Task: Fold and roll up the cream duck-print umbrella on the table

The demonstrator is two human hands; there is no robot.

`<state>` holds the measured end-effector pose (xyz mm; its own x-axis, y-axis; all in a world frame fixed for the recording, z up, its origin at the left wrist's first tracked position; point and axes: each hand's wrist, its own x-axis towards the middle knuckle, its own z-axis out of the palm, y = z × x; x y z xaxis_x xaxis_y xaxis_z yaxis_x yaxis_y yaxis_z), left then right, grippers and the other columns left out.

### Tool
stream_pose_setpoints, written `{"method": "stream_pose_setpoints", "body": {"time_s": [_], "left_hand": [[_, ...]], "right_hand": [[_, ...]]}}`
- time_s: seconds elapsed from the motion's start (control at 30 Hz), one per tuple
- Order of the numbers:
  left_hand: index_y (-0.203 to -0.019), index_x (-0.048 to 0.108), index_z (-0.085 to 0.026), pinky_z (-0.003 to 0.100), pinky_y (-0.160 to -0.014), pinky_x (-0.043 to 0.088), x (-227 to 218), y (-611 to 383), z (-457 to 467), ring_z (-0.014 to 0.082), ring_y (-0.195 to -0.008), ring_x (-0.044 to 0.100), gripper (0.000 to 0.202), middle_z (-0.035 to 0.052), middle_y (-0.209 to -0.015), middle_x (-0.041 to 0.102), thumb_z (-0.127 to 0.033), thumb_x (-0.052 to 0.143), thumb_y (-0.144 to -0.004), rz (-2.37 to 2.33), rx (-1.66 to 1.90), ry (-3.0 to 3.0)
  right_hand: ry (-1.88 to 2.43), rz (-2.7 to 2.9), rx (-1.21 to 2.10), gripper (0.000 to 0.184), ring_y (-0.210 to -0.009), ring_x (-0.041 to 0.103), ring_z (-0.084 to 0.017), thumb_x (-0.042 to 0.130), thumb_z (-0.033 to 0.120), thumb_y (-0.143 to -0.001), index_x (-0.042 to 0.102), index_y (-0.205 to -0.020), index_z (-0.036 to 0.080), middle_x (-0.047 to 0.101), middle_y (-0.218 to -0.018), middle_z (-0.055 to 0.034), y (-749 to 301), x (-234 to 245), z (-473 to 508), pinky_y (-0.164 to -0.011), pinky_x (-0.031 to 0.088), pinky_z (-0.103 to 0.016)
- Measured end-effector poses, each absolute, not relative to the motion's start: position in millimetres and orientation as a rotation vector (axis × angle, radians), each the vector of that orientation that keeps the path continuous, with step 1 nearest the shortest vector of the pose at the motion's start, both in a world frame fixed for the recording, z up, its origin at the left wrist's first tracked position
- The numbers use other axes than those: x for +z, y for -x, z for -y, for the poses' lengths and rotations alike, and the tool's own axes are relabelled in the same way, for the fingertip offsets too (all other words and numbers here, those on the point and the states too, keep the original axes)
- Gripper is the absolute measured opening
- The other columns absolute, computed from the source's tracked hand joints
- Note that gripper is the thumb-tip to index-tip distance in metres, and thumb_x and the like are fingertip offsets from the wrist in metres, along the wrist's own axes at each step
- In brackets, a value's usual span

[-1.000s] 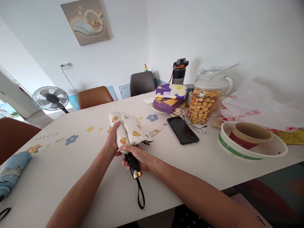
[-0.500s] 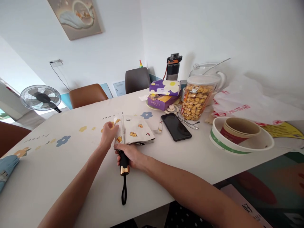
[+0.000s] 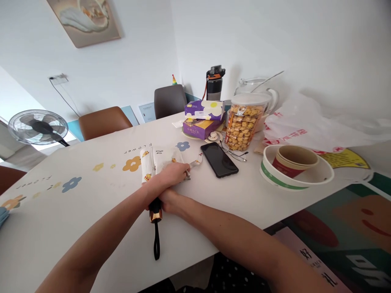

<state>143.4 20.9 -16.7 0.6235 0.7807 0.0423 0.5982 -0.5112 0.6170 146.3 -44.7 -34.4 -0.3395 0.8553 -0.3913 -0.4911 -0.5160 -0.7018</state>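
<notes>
A folded white umbrella printed with small yellow chicks lies on the white table. Its black handle with a gold tip and black wrist loop points toward me. My right hand is wrapped around that handle. My left hand has crossed over my right wrist and lies on the right side of the canopy, fingers reaching to the closing strap. Whether the fingers pinch the strap cannot be seen.
A black phone lies just right of the umbrella, glasses beside it. Behind stand purple boxes, a jar of snacks, a bottle and a glass jug. Paper bowls and a plastic bag sit right. Chairs and a fan stand beyond.
The umbrella was lowered from my hands onto the table. My left hand moved from the canopy's left edge across to its right side, over my right wrist. My view shifted right.
</notes>
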Motion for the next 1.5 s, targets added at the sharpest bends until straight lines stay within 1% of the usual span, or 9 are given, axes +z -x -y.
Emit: {"method": "stream_pose_setpoints", "body": {"time_s": [0.13,0.3,0.47,0.67,0.87,1.1,1.3,1.4,1.5], "left_hand": [[-0.056,0.063,-0.027,0.034,-0.086,0.042,-11.6,-140.8,-17.7,0.0240,-0.078,0.059,0.014,0.0003,-0.063,0.063,-0.013,0.060,-0.059,-1.126,0.622,-2.158],[-0.078,0.067,-0.028,0.031,-0.090,0.039,8.0,-135.3,-2.5,0.0210,-0.091,0.057,0.016,-0.0015,-0.088,0.066,-0.019,0.056,-0.070,-1.181,1.077,-1.972],[-0.086,0.066,-0.023,0.024,-0.067,0.046,26.5,-107.6,8.5,0.0145,-0.076,0.059,0.017,-0.0007,-0.076,0.064,-0.023,0.052,-0.076,-1.238,1.445,-1.740],[-0.090,0.063,-0.021,0.021,-0.054,0.049,37.1,-50.6,14.4,0.0106,-0.064,0.058,0.020,-0.0016,-0.072,0.060,-0.022,0.047,-0.077,-1.422,1.721,-1.732],[-0.088,0.063,-0.020,0.023,-0.053,0.051,15.8,5.7,20.9,0.0121,-0.065,0.059,0.020,0.0000,-0.074,0.061,-0.026,0.049,-0.075,-1.639,1.662,-1.590],[-0.084,0.063,-0.019,0.021,-0.055,0.051,-0.6,30.4,31.3,0.0142,-0.079,0.059,0.018,0.0018,-0.084,0.058,-0.026,0.059,-0.069,-1.480,1.592,-1.289],[-0.083,0.064,-0.021,0.022,-0.055,0.050,-0.8,35.2,35.8,0.0149,-0.080,0.059,0.017,0.0006,-0.083,0.058,-0.029,0.061,-0.069,-1.506,1.637,-1.283],[-0.084,0.065,-0.021,0.027,-0.066,0.051,-7.7,46.6,31.3,0.0160,-0.079,0.060,0.019,0.0013,-0.083,0.062,-0.029,0.061,-0.068,-1.704,1.442,-1.327],[-0.081,0.065,-0.020,0.033,-0.078,0.047,-10.7,55.9,27.9,0.0174,-0.081,0.061,0.016,0.0032,-0.098,0.065,-0.024,0.057,-0.068,-1.851,1.360,-1.364]], "right_hand": [[0.786,0.580,2.030,0.017,-0.040,0.046,-0.013,0.050,0.034,-0.079,0.048,-0.071,0.019,0.050,-0.055,0.0017,-145.4,-40.1,43.7,-0.035,0.041,-0.027],[0.803,0.590,2.035,0.016,-0.038,0.046,-0.013,0.043,0.028,-0.081,0.046,-0.068,0.018,0.047,-0.050,0.0008,-146.3,-35.3,43.2,-0.034,0.041,-0.026],[0.934,0.513,2.068,0.004,-0.039,0.045,-0.010,0.050,0.012,-0.074,0.047,-0.073,0.015,0.046,-0.050,0.0025,-148.0,-30.1,41.7,-0.037,0.045,-0.026],[0.905,0.480,2.106,0.013,-0.043,0.048,-0.009,0.061,0.017,-0.072,0.050,-0.078,0.014,0.051,-0.060,0.0014,-151.3,-30.6,43.1,-0.039,0.047,-0.025],[0.880,0.517,2.117,0.019,-0.039,0.043,-0.006,0.066,0.022,-0.068,0.049,-0.072,0.015,0.048,-0.057,0.0039,-153.2,-33.0,41.1,-0.035,0.042,-0.021],[0.753,0.452,2.183,0.038,-0.038,0.040,-0.005,0.062,0.050,-0.070,0.044,-0.085,0.021,0.047,-0.061,0.0053,-164.0,-19.9,42.8,-0.035,0.036,-0.018],[0.868,0.554,2.075,0.030,-0.037,0.038,-0.005,0.063,0.042,-0.072,0.046,-0.078,0.019,0.046,-0.059,0.0050,-164.3,-14.4,43.0,-0.034,0.036,-0.019],[0.944,0.585,2.033,0.024,-0.036,0.038,-0.004,0.062,0.033,-0.073,0.045,-0.070,0.017,0.045,-0.058,0.0046,-163.3,-15.0,42.5,-0.033,0.036,-0.020],[1.027,0.601,1.978,0.023,-0.036,0.039,-0.005,0.063,0.027,-0.071,0.044,-0.066,0.016,0.045,-0.057,0.0043,-162.7,-17.8,41.0,-0.032,0.037,-0.020]]}}
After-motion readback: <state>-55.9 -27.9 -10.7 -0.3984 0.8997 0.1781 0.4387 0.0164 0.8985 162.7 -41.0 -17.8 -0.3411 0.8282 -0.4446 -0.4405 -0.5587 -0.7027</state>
